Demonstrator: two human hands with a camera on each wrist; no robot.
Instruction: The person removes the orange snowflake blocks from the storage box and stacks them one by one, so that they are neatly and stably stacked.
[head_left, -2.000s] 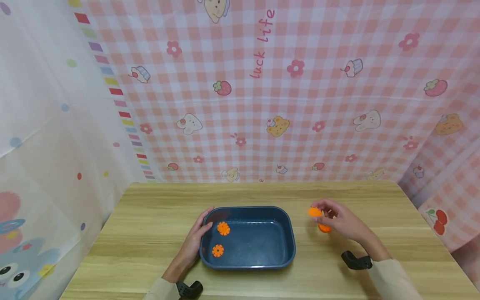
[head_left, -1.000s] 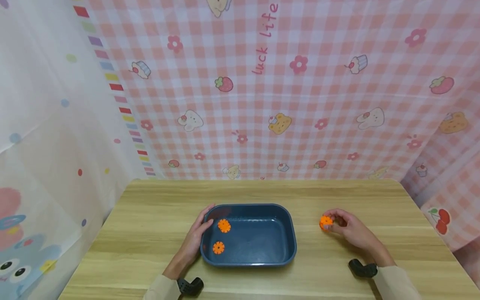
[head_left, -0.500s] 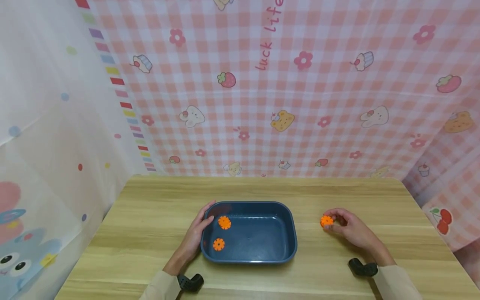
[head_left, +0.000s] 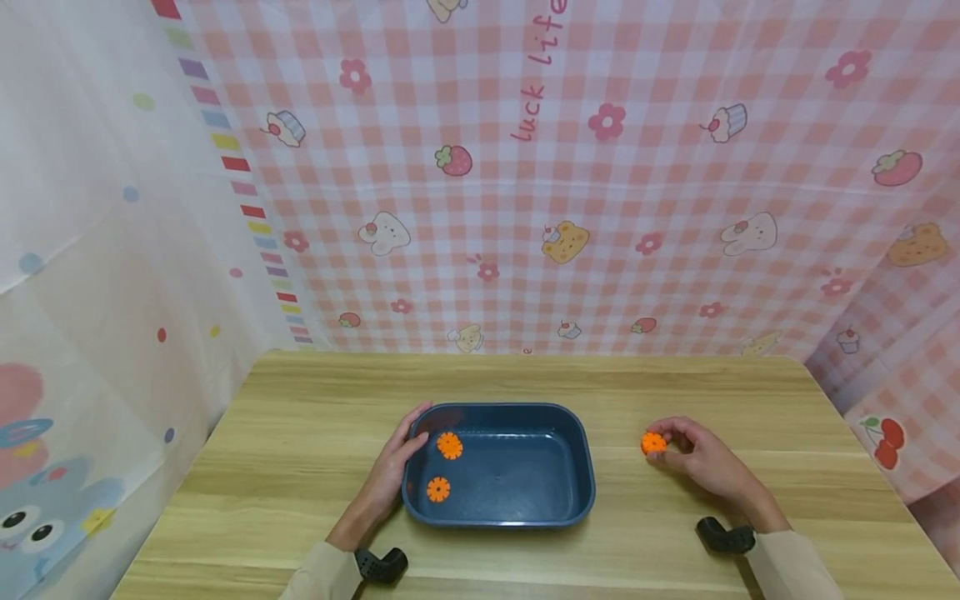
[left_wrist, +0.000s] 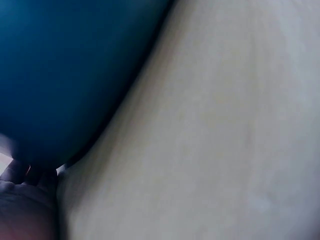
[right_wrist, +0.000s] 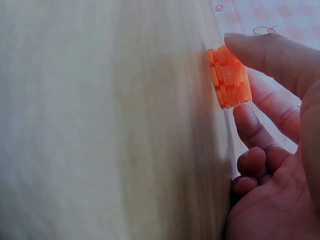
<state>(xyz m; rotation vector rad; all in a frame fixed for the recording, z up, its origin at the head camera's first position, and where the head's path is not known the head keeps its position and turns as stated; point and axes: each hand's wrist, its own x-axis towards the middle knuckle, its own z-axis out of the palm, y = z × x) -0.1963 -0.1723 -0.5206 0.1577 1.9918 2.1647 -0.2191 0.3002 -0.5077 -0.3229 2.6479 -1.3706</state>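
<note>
My left hand (head_left: pixel 387 473) grips the left wall of a dark blue plastic tub (head_left: pixel 497 525), thumb over the rim and fingers along the outside. In the left wrist view, the tub's outer side (left_wrist: pixel 65 75) shows above the fingers. Inside the tub, at its left end, lie an orange notched disc (head_left: pixel 438 489) and, farther back, another orange notched disc (head_left: pixel 450 446), perhaps several together. To the right of the tub, my right hand (head_left: pixel 701 458) pinches a small stack of orange notched discs (right_wrist: pixel 230 77) between thumb and fingers. The stack stands on the table.
A light wood-grain table (head_left: pixel 315 433) lies under everything. Behind it hangs a pink checked cloth (head_left: pixel 510 208), with a white dotted cloth (head_left: pixel 97 250) at the left. Black wrist devices (head_left: pixel 381 567) sit on both forearms.
Two seconds ago my right hand held a single disc above and left of the stack. It has brought that disc down onto the stack and stayed. My left hand keeps its grip.
</note>
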